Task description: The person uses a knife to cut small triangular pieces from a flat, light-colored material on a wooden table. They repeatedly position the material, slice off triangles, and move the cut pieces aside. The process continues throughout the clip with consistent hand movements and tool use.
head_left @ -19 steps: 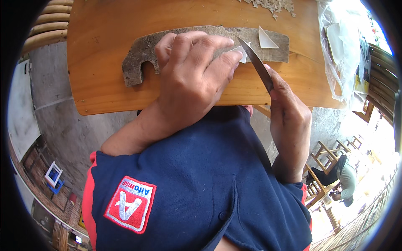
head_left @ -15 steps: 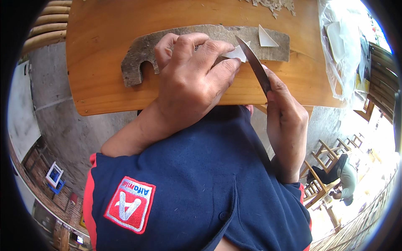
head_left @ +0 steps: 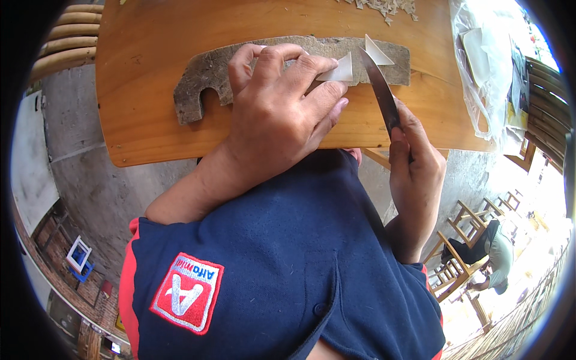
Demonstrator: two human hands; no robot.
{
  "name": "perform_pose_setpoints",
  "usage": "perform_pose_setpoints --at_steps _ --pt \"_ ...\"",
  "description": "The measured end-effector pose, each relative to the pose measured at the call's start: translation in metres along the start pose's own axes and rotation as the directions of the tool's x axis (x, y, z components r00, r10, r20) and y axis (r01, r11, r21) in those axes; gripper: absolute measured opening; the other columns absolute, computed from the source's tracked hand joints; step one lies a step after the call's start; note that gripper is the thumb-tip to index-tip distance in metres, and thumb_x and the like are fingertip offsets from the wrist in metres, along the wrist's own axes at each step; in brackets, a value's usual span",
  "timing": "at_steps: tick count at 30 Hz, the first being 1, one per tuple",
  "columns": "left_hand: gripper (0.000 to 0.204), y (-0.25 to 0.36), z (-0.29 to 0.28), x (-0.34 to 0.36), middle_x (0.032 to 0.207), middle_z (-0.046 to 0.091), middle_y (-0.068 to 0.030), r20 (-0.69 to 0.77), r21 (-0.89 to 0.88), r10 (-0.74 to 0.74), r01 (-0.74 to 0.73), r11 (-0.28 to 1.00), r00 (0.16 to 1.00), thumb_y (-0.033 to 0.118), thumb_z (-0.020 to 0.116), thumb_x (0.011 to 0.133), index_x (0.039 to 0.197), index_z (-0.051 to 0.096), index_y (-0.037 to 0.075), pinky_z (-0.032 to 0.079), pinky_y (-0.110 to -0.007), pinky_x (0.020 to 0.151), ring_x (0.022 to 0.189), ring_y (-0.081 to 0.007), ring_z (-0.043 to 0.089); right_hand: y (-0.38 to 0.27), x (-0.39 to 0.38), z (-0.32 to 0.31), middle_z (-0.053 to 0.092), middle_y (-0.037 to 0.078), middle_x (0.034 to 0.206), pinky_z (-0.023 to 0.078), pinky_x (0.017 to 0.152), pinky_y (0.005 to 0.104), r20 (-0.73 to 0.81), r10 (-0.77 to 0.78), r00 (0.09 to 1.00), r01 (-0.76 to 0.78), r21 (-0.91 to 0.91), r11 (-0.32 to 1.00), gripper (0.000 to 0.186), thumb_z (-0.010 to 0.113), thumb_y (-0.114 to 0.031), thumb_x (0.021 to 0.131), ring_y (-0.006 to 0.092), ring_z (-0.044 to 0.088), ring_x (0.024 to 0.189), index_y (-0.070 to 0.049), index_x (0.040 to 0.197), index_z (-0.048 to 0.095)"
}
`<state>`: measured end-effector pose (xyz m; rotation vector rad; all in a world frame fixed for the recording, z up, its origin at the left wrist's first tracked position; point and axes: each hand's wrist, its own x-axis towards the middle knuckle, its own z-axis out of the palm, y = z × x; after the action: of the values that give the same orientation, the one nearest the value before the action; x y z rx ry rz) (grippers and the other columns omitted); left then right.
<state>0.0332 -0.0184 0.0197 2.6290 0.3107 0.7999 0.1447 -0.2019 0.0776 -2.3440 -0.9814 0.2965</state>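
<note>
A grey, worn wooden board with a hooked left end lies on the table. My left hand rests over its middle, fingers bent, index fingertip and thumb gripping a thin white piece with a pointed upper corner. To the right, my right hand is closed round the handle of a knife. The blade slants up and left, its tip beside another thin white triangular piece lying on the board. A gap separates the blade from the held piece. The knife's handle is mostly hidden by my fingers.
Small white scraps lie at the far side of the orange-brown wooden table. A clear plastic bag with white sheets sits at its right edge. Wooden chairs and a bending person are at lower right.
My right hand and the knife have moved right, away from the held white piece. That piece has shifted and shows a straight right edge. My left hand stays nearly in place.
</note>
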Motion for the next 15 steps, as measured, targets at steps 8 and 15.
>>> perform_pose_setpoints --at_steps 8,15 --pt "0.018 0.001 -0.002 0.001 0.119 0.075 0.0028 0.009 -0.005 -0.007 0.007 1.000 1.000 0.020 0.082 0.086 0.104 0.080 0.018 0.034 -0.045 0.106 0.111 -0.0227 0.063 -0.008 -0.004 -0.007 0.078 0.016 0.106 0.057 0.089 0.0323 0.086 0.061 0.994 -0.062 0.012 0.998 0.038 0.061 0.006 0.101 0.0183 0.075 0.097 -0.004 0.137 0.069" --pt "0.020 0.001 0.002 -0.003 0.117 0.075 0.0027 -0.023 0.047 0.031 -0.030 0.998 0.999 0.021 0.081 0.084 0.104 0.080 0.017 0.033 -0.051 0.110 0.110 -0.0216 0.063 -0.013 -0.002 0.003 0.075 0.023 0.102 0.059 0.075 0.0449 0.078 -0.048 0.996 0.049 -0.014 0.999 0.046 0.061 0.004 0.099 0.0371 0.076 0.089 -0.010 0.143 0.065"
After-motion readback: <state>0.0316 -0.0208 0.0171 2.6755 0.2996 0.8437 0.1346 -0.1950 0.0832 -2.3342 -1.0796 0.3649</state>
